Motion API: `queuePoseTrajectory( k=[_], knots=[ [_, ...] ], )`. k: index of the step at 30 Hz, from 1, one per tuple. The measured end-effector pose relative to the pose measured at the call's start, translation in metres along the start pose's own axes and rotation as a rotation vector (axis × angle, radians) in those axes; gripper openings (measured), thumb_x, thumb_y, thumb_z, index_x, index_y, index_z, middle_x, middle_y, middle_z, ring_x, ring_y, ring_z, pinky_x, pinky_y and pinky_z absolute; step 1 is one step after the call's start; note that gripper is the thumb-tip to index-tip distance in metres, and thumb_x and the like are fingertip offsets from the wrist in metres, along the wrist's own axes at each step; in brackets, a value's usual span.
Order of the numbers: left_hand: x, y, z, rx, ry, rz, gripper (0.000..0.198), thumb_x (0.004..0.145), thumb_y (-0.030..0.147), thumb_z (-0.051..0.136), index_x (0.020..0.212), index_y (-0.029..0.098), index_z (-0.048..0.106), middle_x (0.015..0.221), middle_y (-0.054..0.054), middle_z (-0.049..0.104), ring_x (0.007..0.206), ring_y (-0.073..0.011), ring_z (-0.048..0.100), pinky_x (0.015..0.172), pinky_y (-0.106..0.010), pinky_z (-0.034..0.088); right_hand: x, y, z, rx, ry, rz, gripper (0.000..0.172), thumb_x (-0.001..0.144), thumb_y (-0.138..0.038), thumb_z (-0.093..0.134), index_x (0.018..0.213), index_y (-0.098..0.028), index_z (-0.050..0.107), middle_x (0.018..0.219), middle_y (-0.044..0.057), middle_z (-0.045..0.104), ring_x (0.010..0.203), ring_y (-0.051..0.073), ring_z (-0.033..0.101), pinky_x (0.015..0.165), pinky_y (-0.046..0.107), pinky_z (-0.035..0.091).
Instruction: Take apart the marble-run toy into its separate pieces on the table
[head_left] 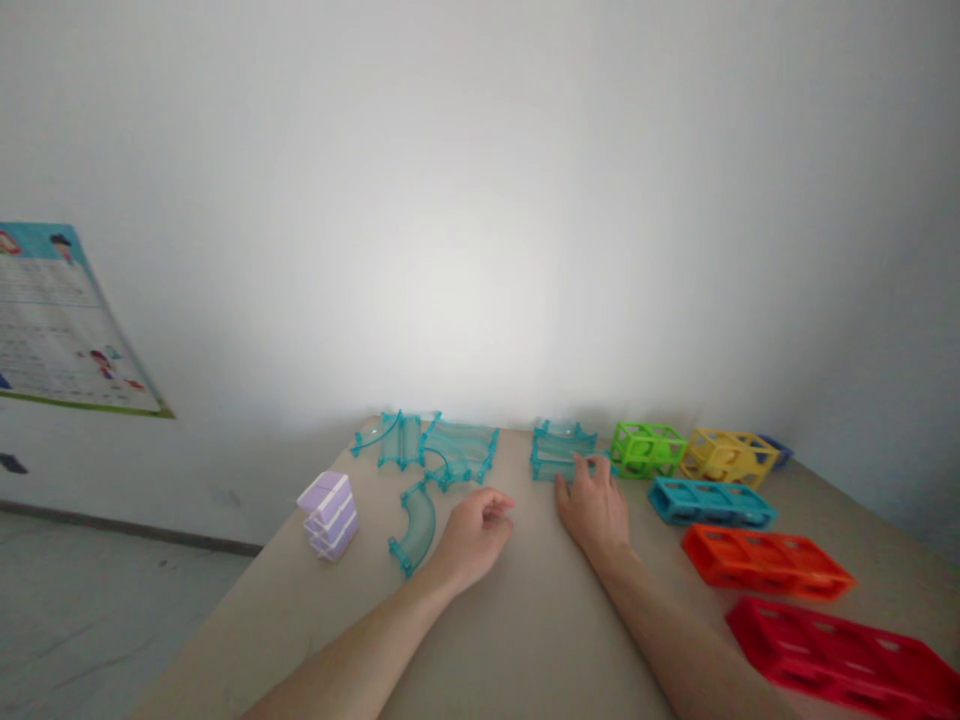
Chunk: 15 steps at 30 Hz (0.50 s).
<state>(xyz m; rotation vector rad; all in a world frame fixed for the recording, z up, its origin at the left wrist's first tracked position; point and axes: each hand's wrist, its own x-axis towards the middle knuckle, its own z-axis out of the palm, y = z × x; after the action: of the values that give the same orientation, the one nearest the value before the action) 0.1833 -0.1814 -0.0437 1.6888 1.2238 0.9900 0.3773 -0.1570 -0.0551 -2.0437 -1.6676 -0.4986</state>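
Observation:
My right hand (598, 508) is at a clear teal track piece (553, 467); its fingers bend over the near right part and hide some of it, with the thumb at the front edge. Another teal track piece (559, 440) lies just behind. My left hand (478, 535) hovers or rests over the table, fingers loosely curled, with a gap to the thumb and nothing visible between them. Left of it lies a curved teal track piece (420, 530). Behind that, a wide teal track piece (465, 448) and several smaller ones form a cluster.
A stack of lilac blocks (332, 518) stands near the table's left edge. To the right are frame blocks: green (649, 450), yellow (727, 455), dark blue (780, 450), teal-blue (712, 502), orange (765, 560) and red (844, 655). A wall (480, 250) borders the table's far side.

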Motion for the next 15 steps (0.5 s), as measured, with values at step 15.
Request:
queuePoseTrajectory(
  k=[15],
  knots=[
    [0.015, -0.006, -0.043, 0.633, 0.403, 0.235, 0.037, 0.077, 0.007, 0.053, 0.109, 0.02, 0.066, 0.107, -0.01, 0.061, 0.106, -0.0231, 0.053, 0.097, -0.036, 0.041, -0.001, -0.002, -0.004, 0.356, 0.007, -0.18, 0.031, 0.086, -0.016, 0.044, 0.113, -0.017, 0.06, 0.118, 0.011, 0.051, 0.09, 0.021, 0.061, 0.079, 0.032, 0.052]
  ],
)
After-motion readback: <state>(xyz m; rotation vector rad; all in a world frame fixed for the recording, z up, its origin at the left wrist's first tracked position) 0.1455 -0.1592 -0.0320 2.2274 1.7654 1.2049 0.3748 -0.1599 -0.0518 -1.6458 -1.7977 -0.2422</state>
